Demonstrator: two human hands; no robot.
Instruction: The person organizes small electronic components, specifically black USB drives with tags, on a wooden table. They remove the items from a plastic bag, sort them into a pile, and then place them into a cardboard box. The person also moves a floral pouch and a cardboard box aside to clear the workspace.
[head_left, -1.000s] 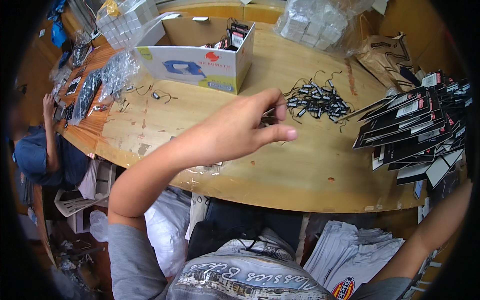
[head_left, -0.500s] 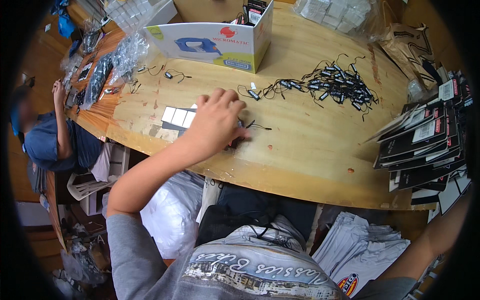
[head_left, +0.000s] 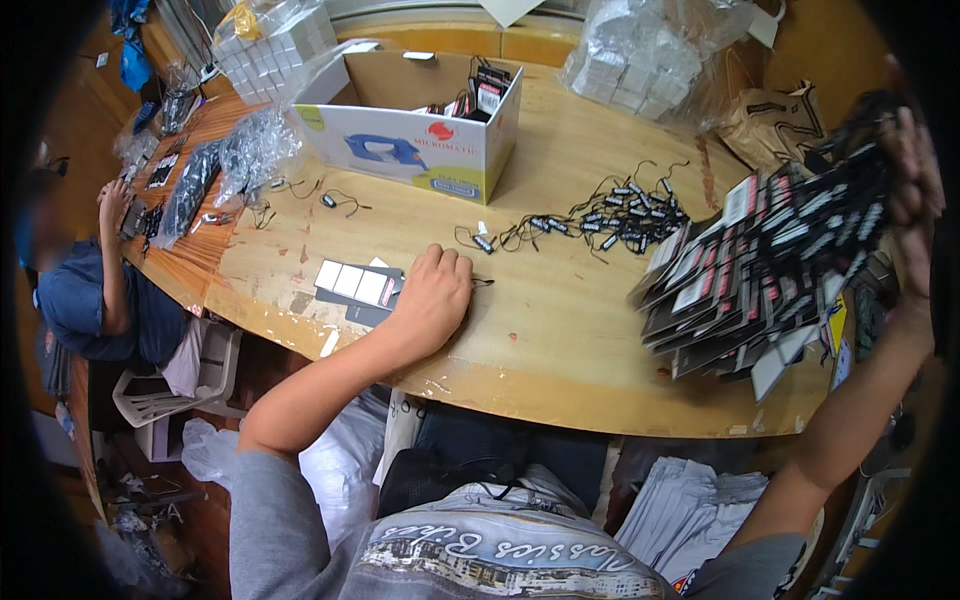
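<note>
Left hand [head_left: 430, 297] rests curled on the round wooden desk [head_left: 560, 330] beside a black-and-white packaging card [head_left: 357, 287]; right hand [head_left: 915, 190], blurry, seems clenched on a fan of black cards [head_left: 800, 240]. Sorting step; carding an earpiece probably follows.

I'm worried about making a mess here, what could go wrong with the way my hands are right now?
1. The right hand lifts a fanned stack of black packaging cards; loosely gripped cards could slide off the round wooden table.
2. The left hand rests on a thin black wire; dragging it might snag the tangled pile of black earphones.
</note>
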